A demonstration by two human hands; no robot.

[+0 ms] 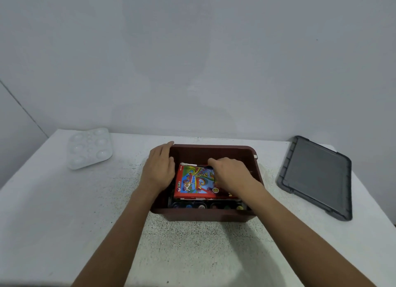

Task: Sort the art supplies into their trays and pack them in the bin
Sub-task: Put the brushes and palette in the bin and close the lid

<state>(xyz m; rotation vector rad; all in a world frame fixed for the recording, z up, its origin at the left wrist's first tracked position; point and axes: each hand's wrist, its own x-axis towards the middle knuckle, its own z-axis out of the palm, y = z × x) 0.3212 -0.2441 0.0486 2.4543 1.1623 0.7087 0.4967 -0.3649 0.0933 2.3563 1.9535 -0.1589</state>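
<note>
Left hand point(159, 169) flat on bin point(205, 215) rim; right hand point(232, 176) pressing crayon box point(192, 182) inside.

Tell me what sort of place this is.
Probably a plain indoor craft or recording corner: a white speckled table against a bare grey wall, holding a brown bin of art supplies, a white paint palette and a grey lid.

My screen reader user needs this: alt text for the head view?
Both hands reach into a brown bin: the left hand at its left wall, the right hand on a colourful red box. A grey lid lies right, a clear palette left.
</note>
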